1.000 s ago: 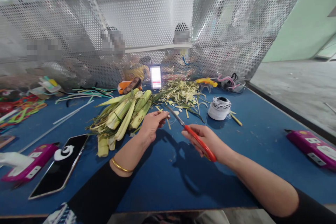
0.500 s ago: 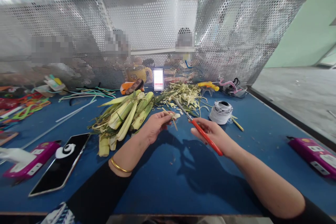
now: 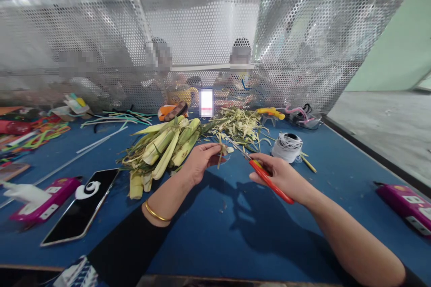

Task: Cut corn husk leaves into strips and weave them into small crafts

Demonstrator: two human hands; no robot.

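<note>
Two hands: left hand point(image 3: 201, 161) and right hand point(image 3: 278, 172), both bare, raised over the blue table point(image 3: 208, 242); a gold bangle point(image 3: 155, 213) circles the left wrist
Left fingers: thumb and fingertips pinched on a thin plant strip point(image 3: 220, 158), which stands near upright; a pale scrap point(image 3: 230, 150) shows just beside it
Right fingers: curled round the red handles of the scissors point(image 3: 269, 181) — blades pointing away and leftward, towards the pinched strip; whether the blades are parted I cannot tell from here
Green bundle: long pale-green stalks point(image 3: 164, 145), heaped on the table left of the left hand, cut ends towards the near edge
Shavings: a loose heap of cut shavings point(image 3: 240, 121) beyond both hands
Spool: white twine spool point(image 3: 287, 147), upright, just beyond the right hand
Near left: a dark phone point(image 3: 79, 219), lying flat with a white round ornament point(image 3: 88, 189) on it; a purple case point(image 3: 63, 193) beside it
Far edge: perforated metal screen point(image 3: 208, 22) — people partly visible behind it; a yellow-handled tool point(image 3: 271, 112) lies before it
</note>
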